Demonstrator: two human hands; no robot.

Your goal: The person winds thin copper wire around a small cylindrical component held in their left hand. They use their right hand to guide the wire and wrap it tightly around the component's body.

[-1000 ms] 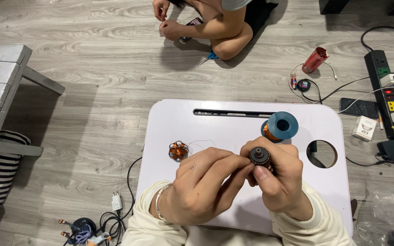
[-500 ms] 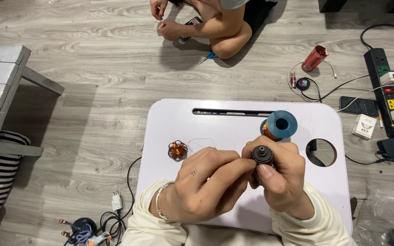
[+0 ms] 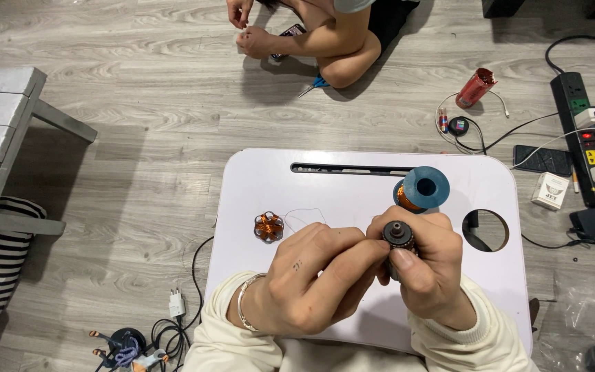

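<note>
Barely shifted since a moment ago. Right hand (image 3: pixel 427 272) clamped around dark motor rotor (image 3: pixel 399 236), long axis pointing up toward camera; left hand (image 3: pixel 311 275) closing in from left, fingertips pinching at rotor, probably on fine wire. Blue spool (image 3: pixel 421 187) just beyond.

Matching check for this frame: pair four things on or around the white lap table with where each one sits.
Things:
1. small dark motor rotor
2. blue spool of copper wire
3. loose copper coil
4. red can

Places:
A. lying on the floor beyond the table
B. on the table, left of both hands
C. pinched between left hand and right hand
D. on the table, just behind the right hand

Pairs: 1-C, 2-D, 3-B, 4-A
</note>
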